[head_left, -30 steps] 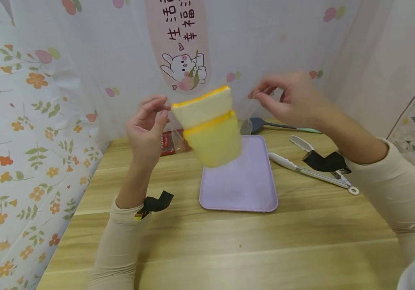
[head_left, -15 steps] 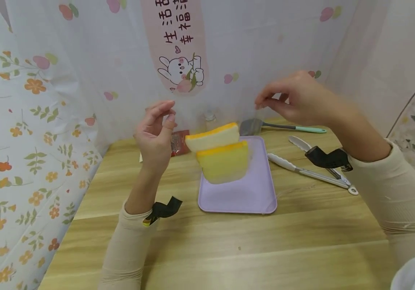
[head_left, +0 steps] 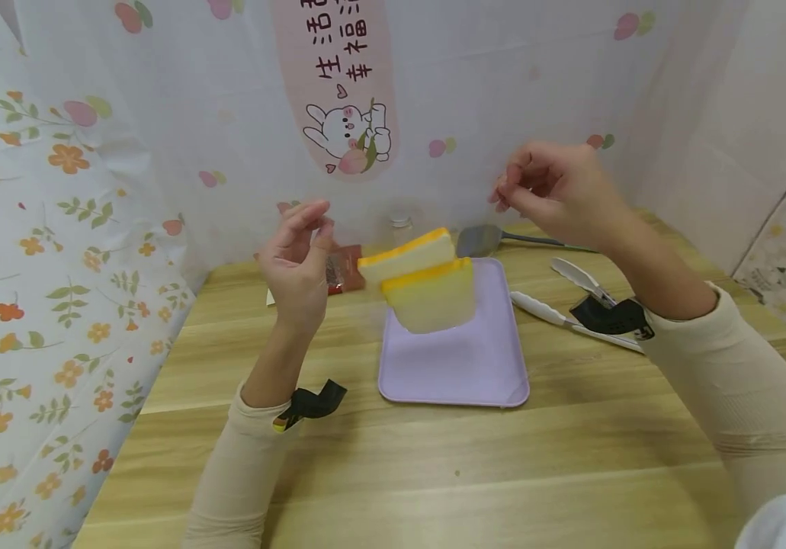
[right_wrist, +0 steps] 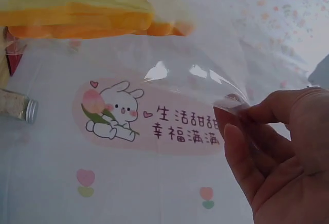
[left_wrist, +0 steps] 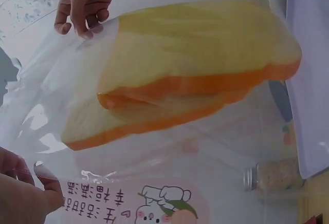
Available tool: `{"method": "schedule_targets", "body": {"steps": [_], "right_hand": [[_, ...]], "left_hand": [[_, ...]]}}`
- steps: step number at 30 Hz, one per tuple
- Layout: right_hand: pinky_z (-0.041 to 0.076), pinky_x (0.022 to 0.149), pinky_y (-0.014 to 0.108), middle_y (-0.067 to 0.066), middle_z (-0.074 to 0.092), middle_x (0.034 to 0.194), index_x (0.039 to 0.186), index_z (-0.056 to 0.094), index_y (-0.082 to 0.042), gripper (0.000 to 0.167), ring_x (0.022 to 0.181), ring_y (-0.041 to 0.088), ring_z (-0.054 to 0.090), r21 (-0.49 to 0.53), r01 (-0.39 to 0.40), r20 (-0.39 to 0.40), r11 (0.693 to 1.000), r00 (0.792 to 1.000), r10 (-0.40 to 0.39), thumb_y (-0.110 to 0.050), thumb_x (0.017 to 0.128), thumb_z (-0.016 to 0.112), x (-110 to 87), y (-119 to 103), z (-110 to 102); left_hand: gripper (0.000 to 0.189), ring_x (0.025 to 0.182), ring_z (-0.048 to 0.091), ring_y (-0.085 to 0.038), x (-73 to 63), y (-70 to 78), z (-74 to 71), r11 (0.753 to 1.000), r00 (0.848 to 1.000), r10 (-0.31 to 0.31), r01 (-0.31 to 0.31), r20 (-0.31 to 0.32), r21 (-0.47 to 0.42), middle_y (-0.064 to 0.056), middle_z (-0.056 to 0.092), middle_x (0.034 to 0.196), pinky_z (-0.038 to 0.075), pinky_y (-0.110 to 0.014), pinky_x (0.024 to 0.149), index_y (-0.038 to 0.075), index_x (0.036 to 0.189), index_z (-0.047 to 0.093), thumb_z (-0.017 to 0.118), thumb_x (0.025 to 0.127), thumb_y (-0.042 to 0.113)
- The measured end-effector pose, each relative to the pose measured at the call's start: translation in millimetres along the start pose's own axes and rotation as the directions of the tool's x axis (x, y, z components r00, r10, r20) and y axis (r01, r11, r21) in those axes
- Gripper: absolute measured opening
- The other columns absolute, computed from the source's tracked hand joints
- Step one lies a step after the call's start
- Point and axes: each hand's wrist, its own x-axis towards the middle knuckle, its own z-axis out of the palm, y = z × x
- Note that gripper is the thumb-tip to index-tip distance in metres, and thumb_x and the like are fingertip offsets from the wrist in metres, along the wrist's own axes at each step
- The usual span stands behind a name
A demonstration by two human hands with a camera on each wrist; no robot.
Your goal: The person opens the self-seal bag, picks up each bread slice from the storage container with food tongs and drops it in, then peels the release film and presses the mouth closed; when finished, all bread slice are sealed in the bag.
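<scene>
A clear plastic bag (right_wrist: 193, 72) hangs between my two hands, with two bread slices inside. One slice (head_left: 409, 258) is pale with an orange-yellow crust edge. The other slice (head_left: 434, 299) looks yellower, sits lower and overlaps it. My left hand (head_left: 296, 263) pinches the bag's left top corner between thumb and fingers. On the opposite side, my right hand (head_left: 560, 191) pinches the right corner, as the right wrist view shows up close. Below the bag in the head view lies a light purple tray (head_left: 454, 385) on the wooden table.
Metal tongs (head_left: 540, 309) with white tips lie right of the tray. Behind it is a dark spatula (head_left: 480, 240). A small lidded jar (left_wrist: 275, 176) and a red packet (head_left: 346, 267) stand or lie at the back. A printed curtain (head_left: 228, 114) closes the far side.
Over the second, the bag and its slices have come down and shifted right over the tray. My left hand moved slightly right and lower. Both hands keep their pinch.
</scene>
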Motion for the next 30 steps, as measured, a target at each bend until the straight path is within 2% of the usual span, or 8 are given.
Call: {"method": "schedule_targets", "body": {"steps": [5,9,11,15,17,20,25,30], "right_hand": [[0.052,0.055,0.018,-0.003,0.074,0.083,0.088,0.044,0.006,0.019,0.068,0.013,0.07,0.119,-0.062,-0.096,0.991,0.993,0.073,0.011,0.09,0.063,-4.5,3.6,5.0],[0.052,0.054,0.02,0.0,0.076,0.085,0.096,0.046,-0.004,0.021,0.069,0.015,0.07,0.252,-0.119,-0.133,0.96,0.979,0.156,0.008,0.091,0.063,-7.0,5.8,8.8],[0.052,0.055,0.019,0.0,0.076,0.088,0.106,0.053,-0.003,0.021,0.071,0.013,0.069,0.23,-0.149,-0.136,0.962,0.974,0.183,0.006,0.092,0.064,-8.1,7.4,11.1],[0.048,0.059,0.016,-0.001,0.076,0.091,0.114,0.068,0.002,0.021,0.072,0.007,0.065,0.043,-0.189,-0.115,0.981,0.974,0.193,-0.001,0.094,0.065,-11.4,14.5,18.9],[0.047,0.058,0.016,0.0,0.075,0.091,0.108,0.072,0.0,0.016,0.069,0.009,0.063,-0.004,-0.212,-0.093,0.977,0.973,0.211,-0.003,0.095,0.065,-12.9,18.4,22.6],[0.046,0.051,0.02,0.001,0.074,0.094,0.106,0.068,0.001,0.014,0.063,0.013,0.062,0.015,-0.285,-0.039,0.958,0.958,0.285,-0.008,0.099,0.06,-15.3,21.8,28.2],[0.047,0.044,0.025,0.009,0.074,0.095,0.11,0.059,0.001,0.016,0.066,0.016,0.066,0.109,-0.378,0.025,0.919,0.925,0.378,-0.013,0.103,0.054,-16.1,24.9,33.5],[0.054,0.05,0.026,0.011,0.072,0.084,0.109,0.062,0.004,0.015,0.069,0.014,0.069,0.2,-0.404,0.046,0.893,0.914,0.403,-0.007,0.102,0.055,-18.4,33.0,37.3]], "left_hand": [[0.023,0.091,0.058,-0.021,-3.1,-1.0,-4.5,1.0,1.0,0.01,-0.011,0.018,0.026,-0.005,0.065,0.107,0.053,-0.023,0.071,-0.01,0.106,0.07,0.06,0.087,-0.018],[0.026,0.095,0.062,-0.024,-5.4,0.5,-8.4,0.997,0.999,0.017,-0.021,0.05,0.075,-0.004,0.064,0.111,0.055,-0.025,0.076,-0.016,0.11,0.065,0.06,0.085,-0.019],[0.027,0.095,0.063,-0.025,-6.8,0.8,-10.3,0.996,0.998,0.015,-0.02,0.06,0.087,-0.004,0.064,0.112,0.056,-0.027,0.077,-0.018,0.111,0.063,0.061,0.085,-0.02],[0.024,0.09,0.066,-0.024,-9.2,-0.9,-11.4,0.996,0.999,0.009,-0.013,0.044,0.092,-0.004,0.065,0.109,0.058,-0.029,0.077,-0.019,0.109,0.063,0.062,0.084,-0.019],[0.02,0.087,0.067,-0.022,-9.3,-2.1,-10.7,0.994,1.0,-0.021,0.02,0.008,0.105,-0.005,0.068,0.104,0.058,-0.028,0.074,-0.017,0.104,0.066,0.062,0.084,-0.018],[0.019,0.083,0.068,-0.019,-9.0,-3.1,-9.2,0.989,0.993,-0.107,0.112,-0.054,0.098,-0.006,0.07,0.097,0.058,-0.027,0.072,-0.008,0.101,0.069,0.062,0.085,-0.016],[0.025,0.08,0.067,-0.017,-9.2,-3.6,-7.6,0.971,0.967,-0.231,0.236,-0.106,0.043,-0.005,0.069,0.092,0.058,-0.029,0.07,0.003,0.104,0.065,0.063,0.087,-0.015],[0.029,0.077,0.069,-0.016,-10.4,-5.3,-8.7,0.938,0.928,-0.336,0.346,-0.161,0.033,-0.003,0.073,0.091,0.058,-0.026,0.067,0.003,0.11,0.066,0.066,0.087,-0.014]]}}
